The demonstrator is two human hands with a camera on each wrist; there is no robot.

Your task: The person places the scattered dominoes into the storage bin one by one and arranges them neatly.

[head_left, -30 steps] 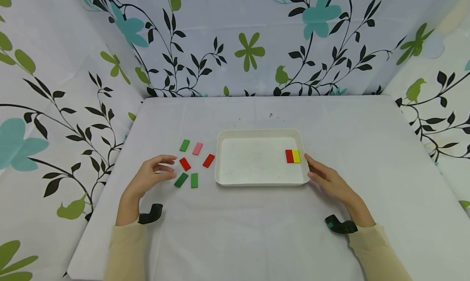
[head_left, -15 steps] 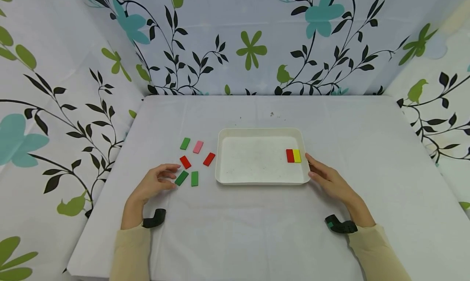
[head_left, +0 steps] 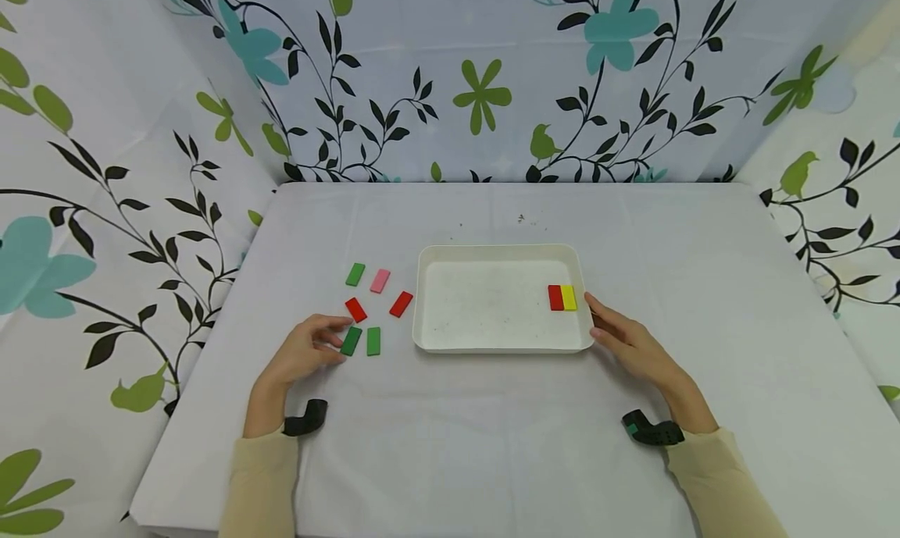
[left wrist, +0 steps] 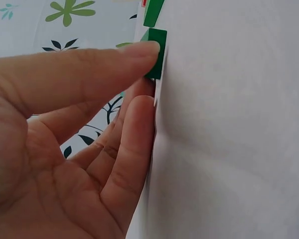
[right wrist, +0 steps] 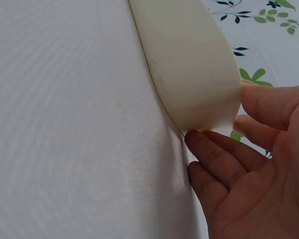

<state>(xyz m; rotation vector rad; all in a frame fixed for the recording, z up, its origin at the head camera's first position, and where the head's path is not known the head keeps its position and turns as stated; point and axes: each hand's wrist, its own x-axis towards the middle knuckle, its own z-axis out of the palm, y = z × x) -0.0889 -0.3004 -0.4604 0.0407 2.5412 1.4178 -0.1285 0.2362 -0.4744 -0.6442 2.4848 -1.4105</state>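
My left hand (head_left: 309,350) pinches a dark green block (head_left: 351,341) lying on the white-covered table; in the left wrist view the thumb lies on the green block (left wrist: 158,62). Close by lie a red block (head_left: 355,310) and another green block (head_left: 373,341). At the right end of a cream tray (head_left: 492,349) my right hand (head_left: 629,343) holds the edge. The right wrist view has the fingertips (right wrist: 194,138) low at the corner of the tray (right wrist: 194,59). Inside the tray, a red block (head_left: 555,297) and a yellow block (head_left: 569,297) lie side by side.
Farther back on the left lie a green block (head_left: 355,274) and a pink block (head_left: 380,280). Another red block (head_left: 401,304) lies just left of the tray. Patterned cloth (head_left: 436,77) hangs behind and beside the table (head_left: 492,444).
My left hand has moved toward me and to the right, onto the dark green block, which has turned slightly. The right hand and the tray have stayed in place.
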